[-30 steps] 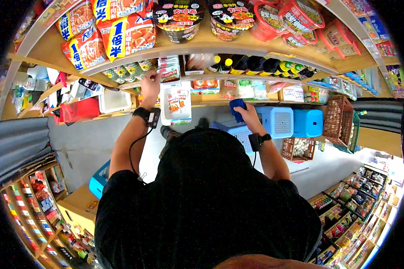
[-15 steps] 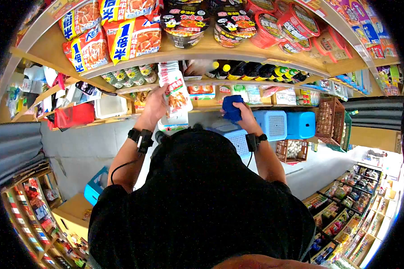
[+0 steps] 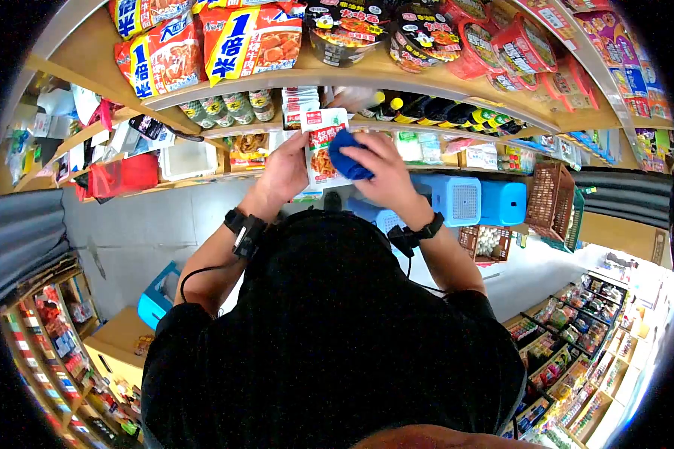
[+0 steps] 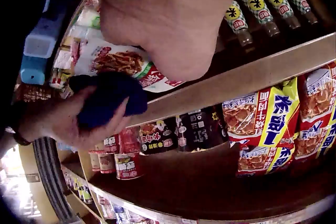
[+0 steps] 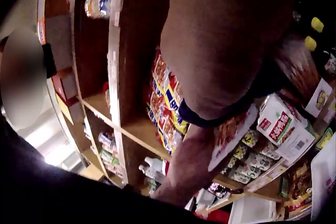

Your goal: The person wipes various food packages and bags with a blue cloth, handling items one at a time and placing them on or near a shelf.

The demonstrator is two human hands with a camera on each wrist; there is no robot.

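My left hand (image 3: 284, 170) grips the left edge of a white food packet (image 3: 323, 127) with a red label and a food picture. Bunched in my right hand (image 3: 386, 172) is a dark blue cloth (image 3: 346, 153), which lies over the right side of the packet's front. In the left wrist view the cloth (image 4: 107, 100) covers the packet's lower edge, with right-hand fingers curled around it. Behind the packet, a row of similar packets (image 3: 299, 99) stands on the lower shelf. From the right wrist, part of the held packet (image 5: 231, 137) shows below the cloth.
Above are noodle bags (image 3: 251, 45), black noodle bowls (image 3: 344, 34) and red tubs (image 3: 520, 56). Bottles (image 3: 236, 107) flank the packet row on the left, dark bottles (image 3: 427, 108) on the right. Blue stools (image 3: 457, 200) and a brown crate (image 3: 550, 198) stand lower right.
My left hand has taken a packet from the shelf area and brought it toward the middle. The right hand has moved left with the blue cloth, onto the packet's front.
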